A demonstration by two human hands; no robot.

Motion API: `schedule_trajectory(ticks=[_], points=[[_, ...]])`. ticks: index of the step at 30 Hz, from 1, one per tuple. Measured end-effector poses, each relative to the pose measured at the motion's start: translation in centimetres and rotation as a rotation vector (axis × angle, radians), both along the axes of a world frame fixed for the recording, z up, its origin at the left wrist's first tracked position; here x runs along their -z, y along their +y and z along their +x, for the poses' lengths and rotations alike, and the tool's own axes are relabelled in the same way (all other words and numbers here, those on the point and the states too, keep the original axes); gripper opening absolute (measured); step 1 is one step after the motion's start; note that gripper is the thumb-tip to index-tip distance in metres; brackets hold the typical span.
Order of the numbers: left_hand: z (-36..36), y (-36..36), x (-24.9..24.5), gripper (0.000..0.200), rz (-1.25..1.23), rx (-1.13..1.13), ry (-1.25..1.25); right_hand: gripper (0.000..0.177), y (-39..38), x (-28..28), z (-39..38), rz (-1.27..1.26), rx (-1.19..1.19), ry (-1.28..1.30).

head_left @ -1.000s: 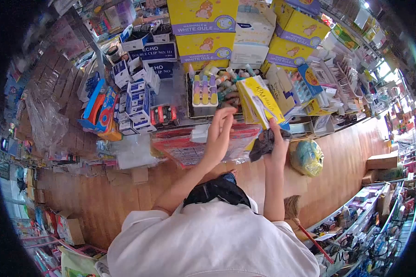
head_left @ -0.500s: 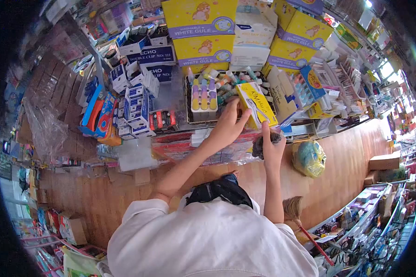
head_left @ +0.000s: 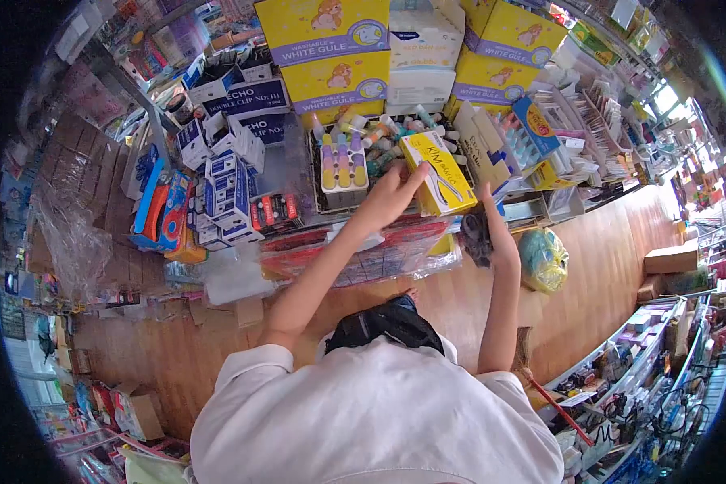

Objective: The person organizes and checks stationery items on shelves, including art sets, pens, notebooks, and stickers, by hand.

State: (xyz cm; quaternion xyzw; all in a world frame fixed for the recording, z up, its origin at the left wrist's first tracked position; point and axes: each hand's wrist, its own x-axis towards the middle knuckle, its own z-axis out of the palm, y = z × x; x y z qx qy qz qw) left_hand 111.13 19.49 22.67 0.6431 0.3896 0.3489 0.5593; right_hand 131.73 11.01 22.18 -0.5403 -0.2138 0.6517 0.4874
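Note:
My left hand (head_left: 385,196) holds the left edge of a yellow box (head_left: 436,174) with a picture of a stapler on it, lifted in front of a black tray of small glue bottles (head_left: 355,153). My right hand (head_left: 487,224) is closed on a dark crumpled cloth (head_left: 477,232) just below the box's right corner, with the thumb pointing up toward the box. Both arms reach forward over a red patterned plastic-wrapped pack (head_left: 355,254) at the counter's front.
Big yellow "White Gule" cartons (head_left: 331,48) are stacked behind the tray. Blue-and-white clip boxes (head_left: 230,181) stand to the left, an open cardboard box (head_left: 480,145) to the right. A yellow-green bag (head_left: 543,258) lies on the wooden floor, and a broom (head_left: 540,387) lies near my right side.
The yellow box passed from beside my right hand into my left hand's grip and moved up and left toward the glue tray. My right hand with the cloth stayed just below it.

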Motion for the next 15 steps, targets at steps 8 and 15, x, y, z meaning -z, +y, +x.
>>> schedule_trajectory(ticks=[8,15], points=[[-0.2,1.2,0.6,0.051,-0.269,0.173,-0.28,0.05,0.6,0.4,-0.8,0.093,-0.034,-0.16],[-0.4,-1.7,-0.5,0.048,-0.412,0.114,-0.516,0.071,-2.2,-3.3,-6.2,0.472,-0.012,-0.957]])
